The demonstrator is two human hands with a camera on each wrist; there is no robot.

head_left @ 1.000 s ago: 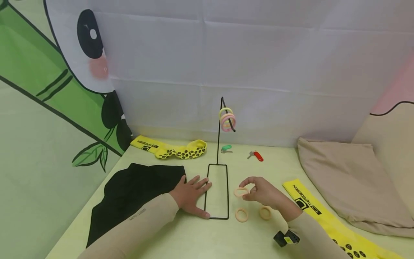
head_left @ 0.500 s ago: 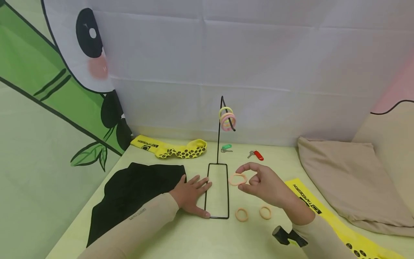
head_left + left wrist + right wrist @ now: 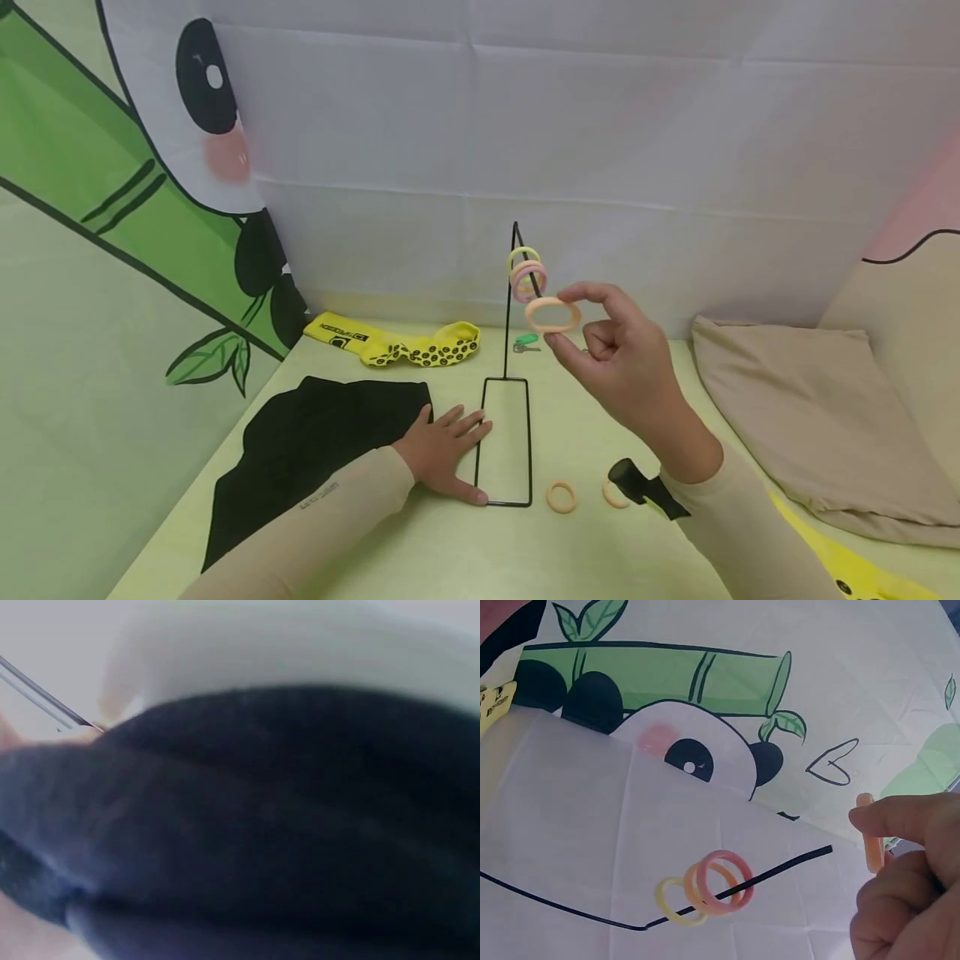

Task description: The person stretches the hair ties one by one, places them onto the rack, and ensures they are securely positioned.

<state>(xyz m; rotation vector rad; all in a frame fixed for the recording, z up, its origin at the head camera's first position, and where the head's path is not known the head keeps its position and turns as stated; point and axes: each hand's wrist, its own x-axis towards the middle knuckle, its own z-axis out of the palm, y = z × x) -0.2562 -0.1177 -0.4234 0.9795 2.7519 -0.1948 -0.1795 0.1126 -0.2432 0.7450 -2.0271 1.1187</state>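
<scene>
We see the wire stand (image 3: pixel 507 400) at table centre, two rings (image 3: pixel 528 275) on its hook at 12 o'clock. Our right hand (image 3: pixel 618 358) holds a ring (image 3: pixel 552 316) just at 3 o'clock of that hook. Our left hand (image 3: pixel 442 450) lies at 9 o'clock of the base, touching it, cloth (image 3: pixel 315 442) beyond. Two loose rings (image 3: pixel 561 497) at 4 o'clock of the base. Sock (image 3: pixel 397 346) at 11, pillow (image 3: pixel 810 417) at 3.

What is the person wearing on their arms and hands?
Both arms wear long, snug beige sleeves that end at the wrists. The left sleeve has a small line of dark printed lettering near the forearm. The left hand and right hand are bare, with no gloves or rings showing. A small black camera device is strapped under the right wrist, by the right sleeve.
</scene>
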